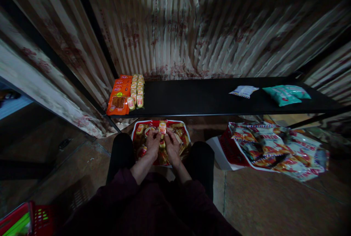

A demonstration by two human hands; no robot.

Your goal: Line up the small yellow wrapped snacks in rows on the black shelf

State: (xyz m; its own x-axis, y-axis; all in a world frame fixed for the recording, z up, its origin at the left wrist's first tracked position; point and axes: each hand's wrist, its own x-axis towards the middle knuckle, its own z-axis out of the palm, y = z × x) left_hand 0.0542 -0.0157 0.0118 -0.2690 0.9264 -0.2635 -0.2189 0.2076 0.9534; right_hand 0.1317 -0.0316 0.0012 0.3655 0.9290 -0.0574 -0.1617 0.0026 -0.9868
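Observation:
Both my hands reach into an open red and white bag [184, 130] of small wrapped snack packs that rests between my knees. My left hand [152, 142] and my right hand [172, 144] are closed together on small snack packs [162, 127], with one yellow and red pack sticking up between the fingertips. More packs of the same kind fill the bag around my hands. On the black shelf [208, 98] just beyond, a row of the same small packs [136, 93] lies next to orange snack bags [119, 95] at the left end.
A white packet [243, 90] and teal bags [285, 94] lie at the shelf's right end. A large crumpled printed bag [276, 148] lies on the floor to my right. A red basket [24, 221] sits at the lower left. Corrugated sheet walls stand behind.

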